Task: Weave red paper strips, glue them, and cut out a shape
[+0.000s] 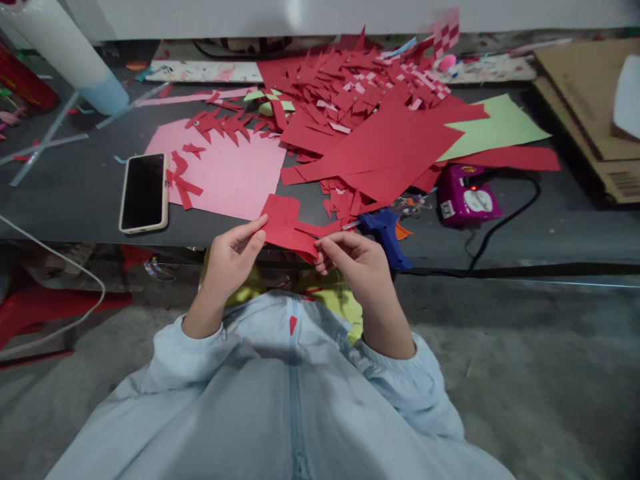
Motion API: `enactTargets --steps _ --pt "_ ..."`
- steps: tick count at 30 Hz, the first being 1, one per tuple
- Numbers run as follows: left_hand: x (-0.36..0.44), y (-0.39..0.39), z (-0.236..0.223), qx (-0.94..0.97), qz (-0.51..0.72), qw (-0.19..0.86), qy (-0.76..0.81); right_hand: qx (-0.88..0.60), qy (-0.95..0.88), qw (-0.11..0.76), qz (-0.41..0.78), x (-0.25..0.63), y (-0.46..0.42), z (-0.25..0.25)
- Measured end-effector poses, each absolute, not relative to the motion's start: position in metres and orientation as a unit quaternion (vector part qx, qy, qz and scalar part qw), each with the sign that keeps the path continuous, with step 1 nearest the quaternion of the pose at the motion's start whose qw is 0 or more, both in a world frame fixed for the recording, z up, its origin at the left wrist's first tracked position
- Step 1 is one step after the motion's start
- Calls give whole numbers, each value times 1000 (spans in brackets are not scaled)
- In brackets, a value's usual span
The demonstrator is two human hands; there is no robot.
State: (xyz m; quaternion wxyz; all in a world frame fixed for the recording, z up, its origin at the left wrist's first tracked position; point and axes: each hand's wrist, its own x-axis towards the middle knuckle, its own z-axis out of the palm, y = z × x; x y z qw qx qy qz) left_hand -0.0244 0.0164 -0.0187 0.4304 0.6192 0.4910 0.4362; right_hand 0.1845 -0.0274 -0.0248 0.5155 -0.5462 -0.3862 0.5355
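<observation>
Between my two hands, at the table's front edge, is a piece of red paper (283,220) with cut or folded strips. My left hand (237,250) pinches its left side between thumb and fingers. On the right, my right hand (350,257) grips the lower right corner with the fingertips. A blue glue gun (385,237) lies just beyond my right hand, its nozzle pointing left. Behind the held piece lies a pink sheet (240,173), bearing red paper cutouts (220,125). Large red sheets (385,150) and a heap of red scraps spread out to the right.
A phone (144,193) lies at the left near the edge. At the right stand a purple box (466,197) with a black cable and brown cardboard (595,100). A green sheet (500,127) sticks out under red paper. A white-and-blue cylinder (80,60) is at the back left.
</observation>
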Motion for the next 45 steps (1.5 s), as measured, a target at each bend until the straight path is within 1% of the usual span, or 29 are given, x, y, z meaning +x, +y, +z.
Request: enactTargets --steps 4,12,21,29,33,37,45 --pt "-27 17 -18 631 415 413 509 -554 -395 511 525 185 -30 -26" --pt "-23 17 -17 604 400 455 517 -603 -405 501 470 189 -40 -22" --pt "-33 13 -12 597 458 459 473 -599 -403 488 492 181 -36 -15" --pt "-62 22 6 574 485 436 495 -551 -447 469 525 154 -7 3" --pt "-74 28 12 574 473 429 513 -533 -461 452 547 136 8 11" --pt "-81 32 11 557 456 453 526 -526 -458 444 563 123 20 16" --pt "-83 43 7 487 436 536 535 -513 -493 418 565 113 34 21"
